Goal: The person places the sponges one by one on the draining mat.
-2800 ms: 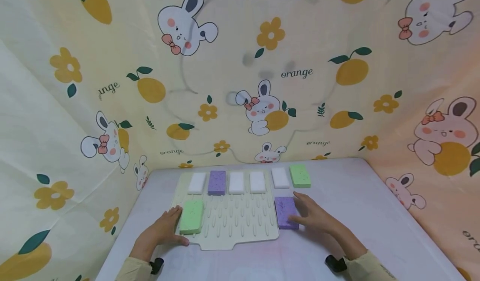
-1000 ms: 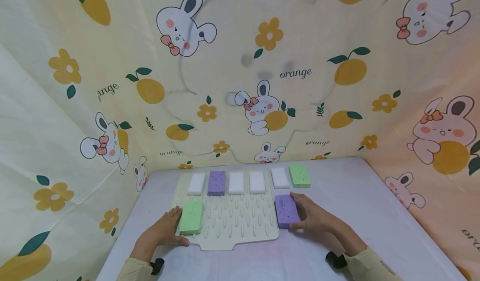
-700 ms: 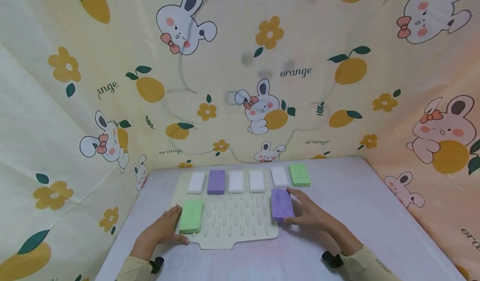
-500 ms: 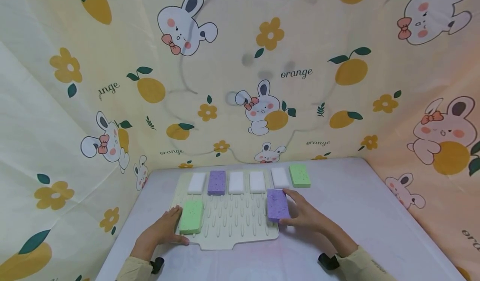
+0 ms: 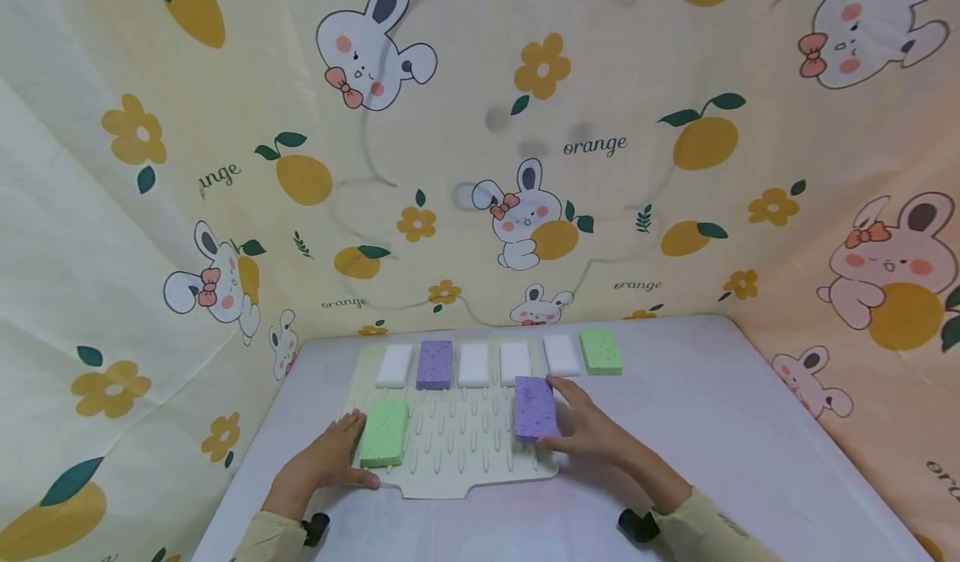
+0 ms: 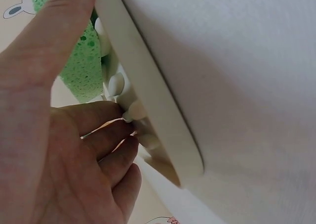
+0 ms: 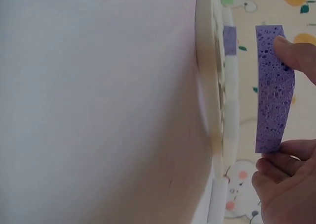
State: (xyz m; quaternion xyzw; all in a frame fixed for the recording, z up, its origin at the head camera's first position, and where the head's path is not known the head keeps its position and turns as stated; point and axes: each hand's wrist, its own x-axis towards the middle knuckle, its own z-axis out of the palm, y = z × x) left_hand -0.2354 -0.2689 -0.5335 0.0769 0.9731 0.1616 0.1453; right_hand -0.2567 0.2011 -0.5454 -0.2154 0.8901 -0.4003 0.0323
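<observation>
- The cream drying mat [image 5: 457, 454] with its rows of raised nubs lies on the pale lilac table [image 5: 720, 429]; every place below is given from this mat.
- The right hand [image 5: 588, 429] pinches a purple sponge [image 5: 535, 408] by its ends, the index finger on the far end and the thumb on the near end.
- In the right wrist view that purple sponge [image 7: 274, 88] hangs clear above the mat [image 7: 207, 85], with a gap between the two, held between a fingertip and the curled fingers below.
- From the head view the lifted purple sponge sits over the right part of the mat, just in front of the back row.
- The left hand [image 5: 322, 462] is at the mat's front left corner, gripping a green sponge [image 5: 384, 433] that lies on the mat there.
- The thumb runs along the near end of the green sponge, and the fingers lie against its left side.
- In the left wrist view the fingers [image 6: 106, 135] curl against the mat's edge [image 6: 148, 100] and nubs, with the thumb over the green sponge [image 6: 81, 61].
- Along the back of the mat lie a white sponge [image 5: 395, 365], a second purple sponge [image 5: 435, 364] and two more white sponges [image 5: 473, 364].
- Just off the mat's back right corner, on the table, lie another white sponge [image 5: 561, 355] and a second green sponge [image 5: 601, 351], side by side.
- A curtain [image 5: 480, 145] printed with rabbits, oranges and flowers hangs behind and to both sides of the table.
</observation>
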